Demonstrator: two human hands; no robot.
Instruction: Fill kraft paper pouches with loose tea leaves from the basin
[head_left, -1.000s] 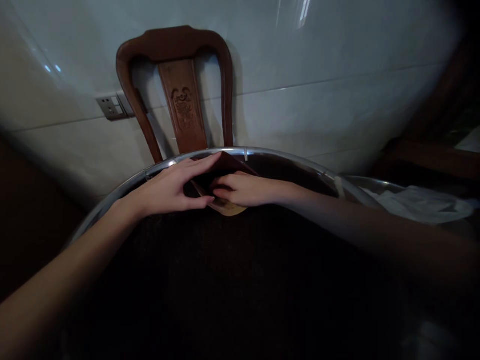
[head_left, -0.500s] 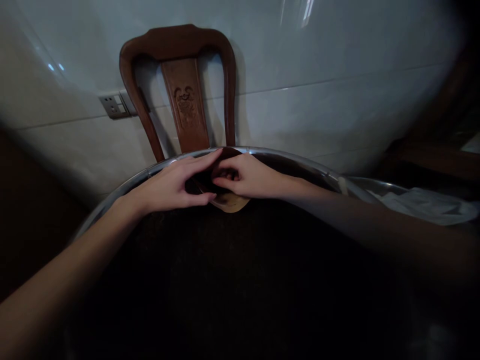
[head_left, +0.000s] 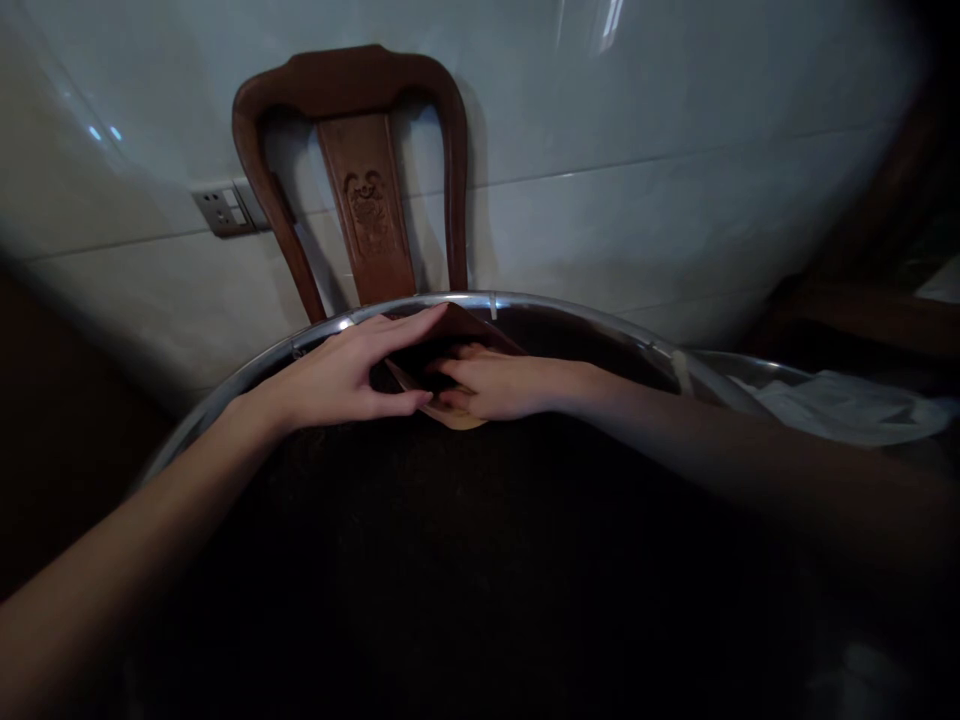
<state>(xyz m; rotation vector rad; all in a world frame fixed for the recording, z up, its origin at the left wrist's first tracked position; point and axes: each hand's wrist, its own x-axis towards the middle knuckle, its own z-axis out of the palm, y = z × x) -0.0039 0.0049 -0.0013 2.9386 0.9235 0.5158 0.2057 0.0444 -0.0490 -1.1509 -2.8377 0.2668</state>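
Note:
A brownish, paper-like pouch [head_left: 469, 325] stands open at the far edge of the dark round table [head_left: 420, 560]. My left hand [head_left: 352, 370] grips its left side, thumb at the near lip and fingers along the far side. From the right, my right hand [head_left: 495, 383] reaches into the pouch's mouth, its fingers apart and partly inside. The fingertips are in shadow, and nothing can be made out between them. A yellowish patch of the pouch shows below my right hand.
Behind the table's metal rim [head_left: 480, 299] stands a carved wooden chair [head_left: 367, 200] against a pale tiled wall [head_left: 637, 230] with a socket [head_left: 223, 210]. A whitish plastic bag [head_left: 847, 405] lies at the right. Much of the foreground is very dark.
My right hand has moved slightly down, and its curled fingers have spread out into the pouch. The pouch's mouth looks wider. My left hand has hardly moved.

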